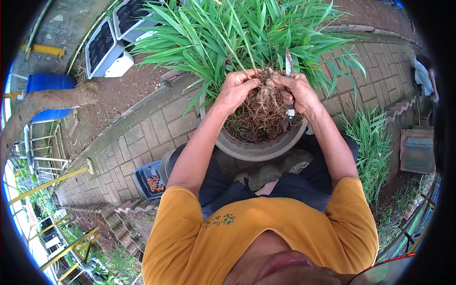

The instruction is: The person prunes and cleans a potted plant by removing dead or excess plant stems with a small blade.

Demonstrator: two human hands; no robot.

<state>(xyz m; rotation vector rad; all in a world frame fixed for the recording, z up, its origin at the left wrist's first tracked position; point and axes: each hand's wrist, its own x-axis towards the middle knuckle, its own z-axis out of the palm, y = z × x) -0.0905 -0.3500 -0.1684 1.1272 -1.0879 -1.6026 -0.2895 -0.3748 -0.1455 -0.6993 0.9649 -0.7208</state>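
Root clump (pixel 264 107) sits between the two hands, its crown pinched at their fingertips and its tangle of fine roots hanging just below them, over the pot (pixel 247 155). The left hand (pixel 237 89) is curled nearly closed, thumb and fingers gripping the near-left side of the crown; the right hand (pixel 298 89) is also mostly closed, its thumb against the other side while a knife (pixel 289 62) lies tucked in the same hand, blade pointing away from the body. Long green leaves (pixel 204 35) spread beyond both hands. To the left of the left forearm and closer to the body, a tray (pixel 137 176) holds reddish-brown pieces (pixel 155 182). To work the crown well, I would keep the left grip firm and low, part the roots gently with the right thumb, turn the blade clear of the left fingers, and let loose soil fall into the pot
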